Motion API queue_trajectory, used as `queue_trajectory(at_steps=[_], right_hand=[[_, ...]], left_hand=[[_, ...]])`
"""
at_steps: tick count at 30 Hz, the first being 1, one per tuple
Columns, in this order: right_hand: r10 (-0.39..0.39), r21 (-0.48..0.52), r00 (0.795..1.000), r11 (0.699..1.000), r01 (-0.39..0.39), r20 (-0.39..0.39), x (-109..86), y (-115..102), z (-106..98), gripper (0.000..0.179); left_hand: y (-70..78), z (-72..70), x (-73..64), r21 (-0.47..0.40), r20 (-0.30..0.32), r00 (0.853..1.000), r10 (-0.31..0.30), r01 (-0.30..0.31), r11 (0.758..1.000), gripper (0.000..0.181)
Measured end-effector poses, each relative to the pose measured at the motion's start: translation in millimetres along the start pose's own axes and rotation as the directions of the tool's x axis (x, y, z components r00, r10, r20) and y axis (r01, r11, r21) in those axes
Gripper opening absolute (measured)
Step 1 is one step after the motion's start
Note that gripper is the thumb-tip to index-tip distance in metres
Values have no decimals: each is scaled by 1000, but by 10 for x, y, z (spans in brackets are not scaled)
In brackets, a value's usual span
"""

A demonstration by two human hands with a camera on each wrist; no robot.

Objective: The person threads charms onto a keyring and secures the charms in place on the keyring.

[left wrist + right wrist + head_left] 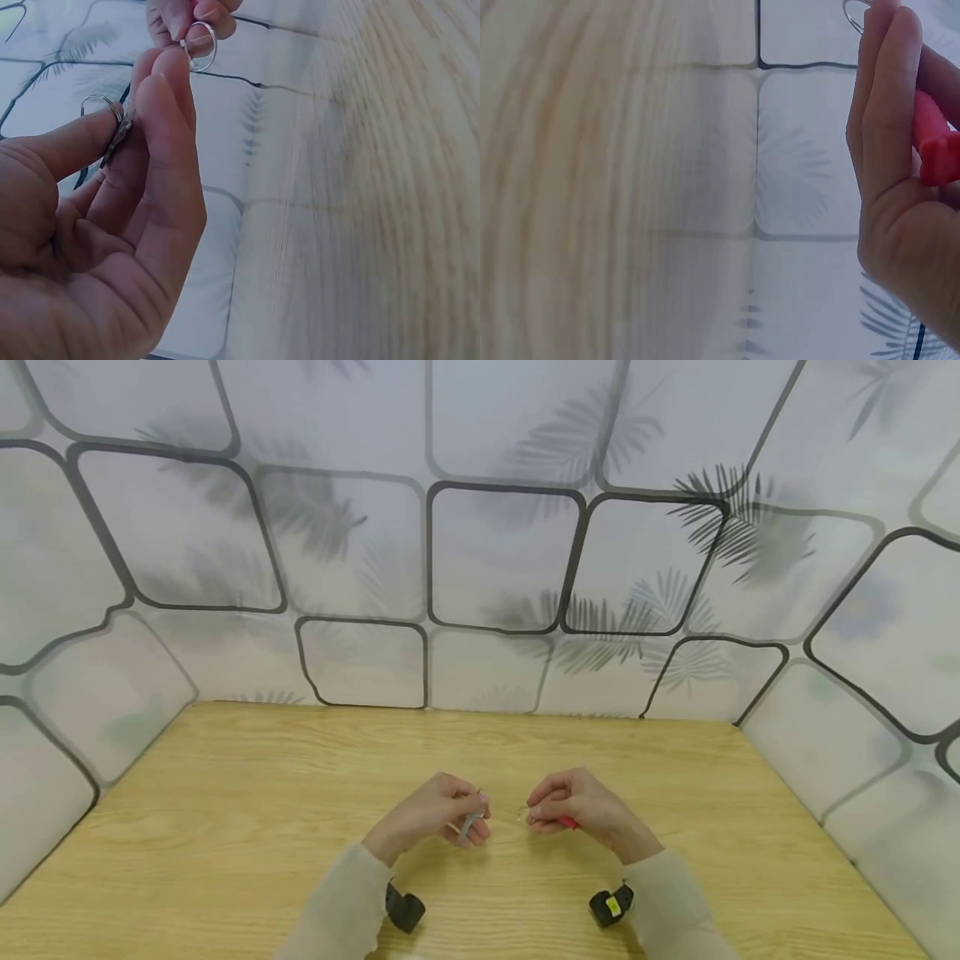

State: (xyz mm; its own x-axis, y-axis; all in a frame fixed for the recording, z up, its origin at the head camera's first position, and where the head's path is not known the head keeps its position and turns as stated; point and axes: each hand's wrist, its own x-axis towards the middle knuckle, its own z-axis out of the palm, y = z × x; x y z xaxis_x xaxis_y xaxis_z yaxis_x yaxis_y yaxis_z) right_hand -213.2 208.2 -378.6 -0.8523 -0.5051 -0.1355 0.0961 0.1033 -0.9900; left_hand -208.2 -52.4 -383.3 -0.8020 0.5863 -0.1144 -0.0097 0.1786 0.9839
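Observation:
My left hand pinches a small flat silver-grey metal piece between thumb and fingers. A thin metal split ring stands up from that piece in the left wrist view. Opposite it, my right hand holds a red plastic piece partly hidden by the fingers. From the right fingertips a second split ring sticks out toward the left hand. A short gap separates the two hands, and both are low over the wooden table.
The light wooden table spreads around both hands. Pale walls with dark outlines and leaf prints enclose its back and sides. A black wrist camera is on the left wrist and another on the right.

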Motion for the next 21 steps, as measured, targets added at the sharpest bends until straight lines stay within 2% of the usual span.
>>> queue_trajectory(at_steps=[6,14,19,21], right_hand=[[-17,-1,999,1000,17,38,51,19,87,8],[-32,-7,997,999,33,73,76,53,160,8],[-40,-10,997,999,40,71,76,41,203,4],[-44,-10,996,999,45,74,79,37,214,8]], left_hand=[[18,13,-19,61,6,1000,9,-10,998,32],[30,61,-27,23,46,999,-2,1,1000,29],[48,90,-34,43,46,999,-1,-1,999,30],[51,94,-35,53,49,999,-1,-2,999,31]])
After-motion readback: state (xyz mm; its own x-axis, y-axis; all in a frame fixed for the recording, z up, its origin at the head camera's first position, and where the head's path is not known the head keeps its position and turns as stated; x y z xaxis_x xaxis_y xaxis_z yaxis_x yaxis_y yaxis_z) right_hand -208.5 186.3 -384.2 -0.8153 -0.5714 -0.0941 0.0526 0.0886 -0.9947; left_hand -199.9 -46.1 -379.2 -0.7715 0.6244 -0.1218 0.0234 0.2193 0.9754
